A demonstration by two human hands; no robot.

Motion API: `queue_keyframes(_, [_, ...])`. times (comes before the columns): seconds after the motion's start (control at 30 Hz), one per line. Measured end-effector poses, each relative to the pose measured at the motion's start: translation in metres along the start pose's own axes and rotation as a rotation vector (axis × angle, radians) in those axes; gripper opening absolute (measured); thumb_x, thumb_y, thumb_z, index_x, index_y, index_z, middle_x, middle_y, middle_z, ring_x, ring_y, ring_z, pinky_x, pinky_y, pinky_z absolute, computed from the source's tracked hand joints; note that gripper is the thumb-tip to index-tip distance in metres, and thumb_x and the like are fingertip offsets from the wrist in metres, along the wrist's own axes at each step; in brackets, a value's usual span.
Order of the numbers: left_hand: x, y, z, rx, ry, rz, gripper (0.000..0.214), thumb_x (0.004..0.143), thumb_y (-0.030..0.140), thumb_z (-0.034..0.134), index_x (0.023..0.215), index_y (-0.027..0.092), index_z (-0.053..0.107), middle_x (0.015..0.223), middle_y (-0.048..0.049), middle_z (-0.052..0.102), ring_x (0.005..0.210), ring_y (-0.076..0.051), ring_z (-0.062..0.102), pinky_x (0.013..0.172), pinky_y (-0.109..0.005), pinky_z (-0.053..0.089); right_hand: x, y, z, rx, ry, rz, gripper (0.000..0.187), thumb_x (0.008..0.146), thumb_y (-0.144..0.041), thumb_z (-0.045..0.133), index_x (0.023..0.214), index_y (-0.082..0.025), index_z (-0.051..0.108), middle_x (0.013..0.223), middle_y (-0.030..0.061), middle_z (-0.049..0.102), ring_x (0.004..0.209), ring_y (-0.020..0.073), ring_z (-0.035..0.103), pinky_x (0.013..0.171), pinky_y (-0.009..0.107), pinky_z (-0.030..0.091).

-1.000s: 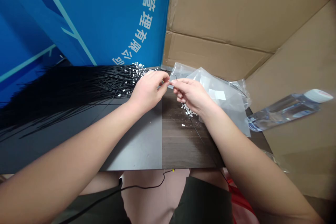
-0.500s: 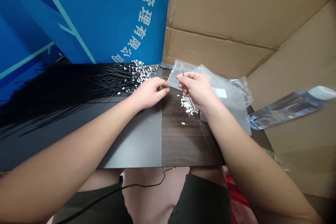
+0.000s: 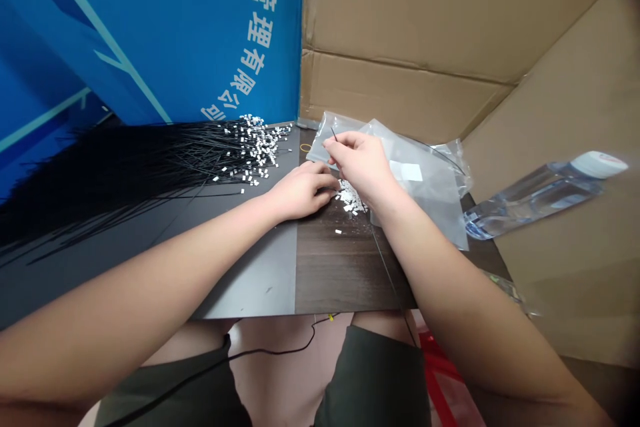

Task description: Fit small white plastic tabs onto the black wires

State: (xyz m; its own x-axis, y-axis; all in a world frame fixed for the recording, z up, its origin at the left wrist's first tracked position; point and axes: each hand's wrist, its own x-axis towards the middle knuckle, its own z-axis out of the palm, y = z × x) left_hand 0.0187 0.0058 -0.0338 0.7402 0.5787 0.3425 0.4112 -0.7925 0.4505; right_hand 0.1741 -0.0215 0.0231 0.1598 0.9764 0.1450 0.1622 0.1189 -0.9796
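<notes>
My right hand (image 3: 361, 163) is closed in a pinch on a thin black cable tie (image 3: 380, 260). The tie's tip sticks up above the fingers, and its length trails down under my wrist toward the table's front edge. My left hand (image 3: 301, 191) rests on the dark table (image 3: 320, 267) with its fingertips drawn together at a small heap of white pieces (image 3: 347, 199). Whether it holds one is hidden. A big fan of black cable ties (image 3: 115, 170) with white heads lies to the left.
Clear plastic bags (image 3: 425, 187) lie behind my right hand. A clear water bottle (image 3: 540, 193) lies on a cardboard box at the right. Cardboard walls and a blue printed panel (image 3: 165, 33) close off the back. A black cord (image 3: 270, 350) hangs below the table edge.
My left hand has left my right hand and dropped down and right to the heap of white pieces. My right hand keeps its pinch on the tie.
</notes>
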Motion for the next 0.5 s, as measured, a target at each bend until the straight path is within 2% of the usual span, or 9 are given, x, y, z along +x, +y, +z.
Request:
queue_keyframes(0.3, [0.0,0.0,0.0,0.155,-0.002,0.084,0.018,0.094,0.023,0.066,0.1,0.022,0.083,0.111,-0.0077,0.078,0.109,-0.027,0.068,0.097,-0.043,0.053,0.001,0.002,-0.001,-0.051,0.007,-0.06,0.021,0.092,-0.02,0.068,0.072,-0.017,0.067,0.063,-0.0018,0.062,0.055,0.0086,0.049,0.057,0.026,0.042])
queue_keyframes(0.5, [0.003,0.016,0.001,0.471,-0.033,0.098,0.029,0.1,0.022,0.054,0.087,0.015,0.08,0.101,-0.0098,0.077,0.096,-0.025,0.071,0.075,-0.036,0.052,0.003,0.004,0.002,-0.041,0.006,-0.067,0.015,0.092,-0.019,0.068,0.078,-0.016,0.069,0.063,-0.0027,0.062,0.059,0.0095,0.054,0.062,0.026,0.046])
